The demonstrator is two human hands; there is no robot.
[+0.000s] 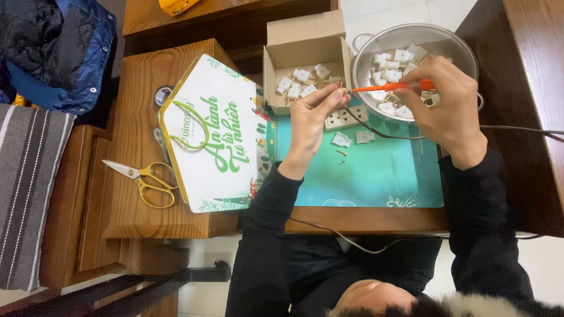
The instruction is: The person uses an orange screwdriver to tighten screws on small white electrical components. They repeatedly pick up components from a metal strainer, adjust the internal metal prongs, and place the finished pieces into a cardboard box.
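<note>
Wooden table (376,220) carries a teal mat. Left hand (314,114) pinches a small brass part by the cardboard box; right hand (449,108) grasps an orange screwdriver (393,87) over the metal colander (423,38), tip at the part. Fastening seems underway; steady alignment is needed.

An orange-handled screwdriver (395,86) crosses a silver mesh colander (446,42) filled with white plastic plug parts (392,66). At nine o'clock from it, a plain brown cardboard box (302,36) holds more white parts. A teal mat (376,173) with pale white line drawings along its edge covers the dark brown wooden tabletop (531,105). At nine o'clock from the mat lies a white house-shaped board (208,132) with green lettering, leafy green corners and a gold rim. Yellow-handled scissors (144,182) with silver blades rest on mid-brown wood. Far left, a grey-and-white striped cloth (26,194) sits below a blue-and-black jacket (56,50). Both sleeves (267,246) are black.
</note>
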